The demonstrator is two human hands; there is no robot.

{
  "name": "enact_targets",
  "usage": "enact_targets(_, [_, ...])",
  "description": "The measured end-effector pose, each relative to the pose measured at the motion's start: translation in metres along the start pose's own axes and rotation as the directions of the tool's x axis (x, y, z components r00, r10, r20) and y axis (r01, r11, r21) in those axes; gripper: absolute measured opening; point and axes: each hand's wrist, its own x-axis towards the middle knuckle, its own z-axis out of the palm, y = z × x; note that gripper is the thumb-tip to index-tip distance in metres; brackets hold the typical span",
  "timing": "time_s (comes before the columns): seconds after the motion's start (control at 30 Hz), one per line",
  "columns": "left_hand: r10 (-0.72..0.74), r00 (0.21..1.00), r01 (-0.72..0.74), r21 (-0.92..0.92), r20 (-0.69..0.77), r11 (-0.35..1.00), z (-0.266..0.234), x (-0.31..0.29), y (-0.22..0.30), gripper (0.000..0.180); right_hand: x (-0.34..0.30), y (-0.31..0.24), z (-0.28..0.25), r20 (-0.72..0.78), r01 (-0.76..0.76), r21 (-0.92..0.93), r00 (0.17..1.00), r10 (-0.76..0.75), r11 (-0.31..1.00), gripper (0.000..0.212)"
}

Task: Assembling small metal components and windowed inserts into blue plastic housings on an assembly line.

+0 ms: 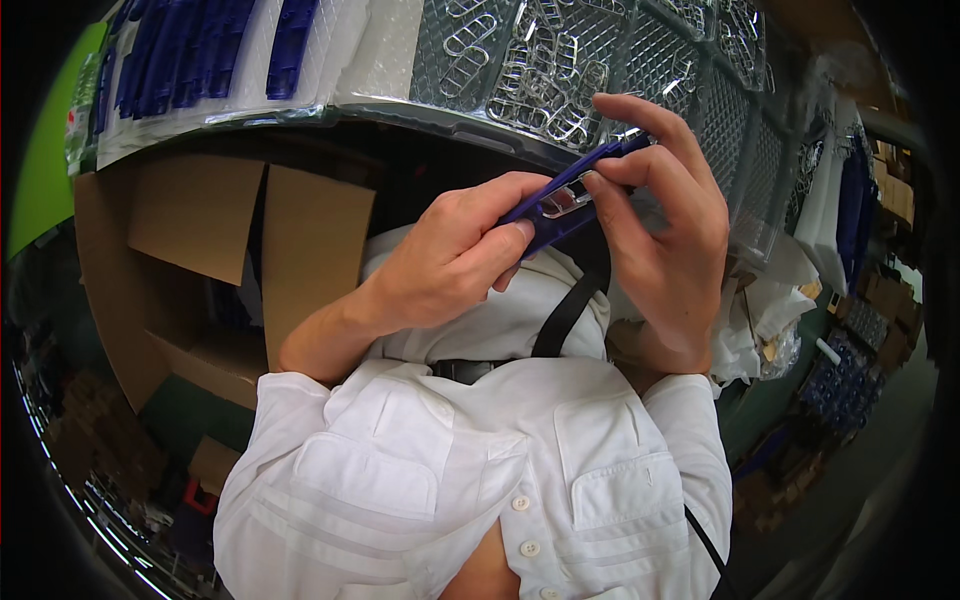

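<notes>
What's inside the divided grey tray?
In the divided grey tray: metal loops, heaped in places, with ridged floor visible between and beside them. Hidden: the floor under the thickest heap, and whatever the right hand's raised fingers cover.

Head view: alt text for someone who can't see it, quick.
A person's left hand grips a dark blue plastic part while the right hand pinches at a shiny metal piece in it. Beyond lie a tray of metal wire loops and, at upper left, more blue parts; a cardboard box sits left.
</notes>
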Motion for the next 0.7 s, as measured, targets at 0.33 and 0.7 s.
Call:
enact_targets(0.33, [0.148, 0.988, -0.146, 0.030, -0.053, 0.989, 0.002, 0.000, -0.009, 0.033, -0.011, -0.011, 0.013, -0.231, -0.096, 0.053, 0.967, 0.106, 0.994, 0.043])
enact_targets(0.7, [0.082, 0.989, -0.070, 0.098, -0.126, 0.993, 0.020, 0.013, -0.005, 0.018, -0.022, 0.009, 0.018, 0.049, -0.331, 0.452, 0.936, 0.348, 0.828, 0.026])
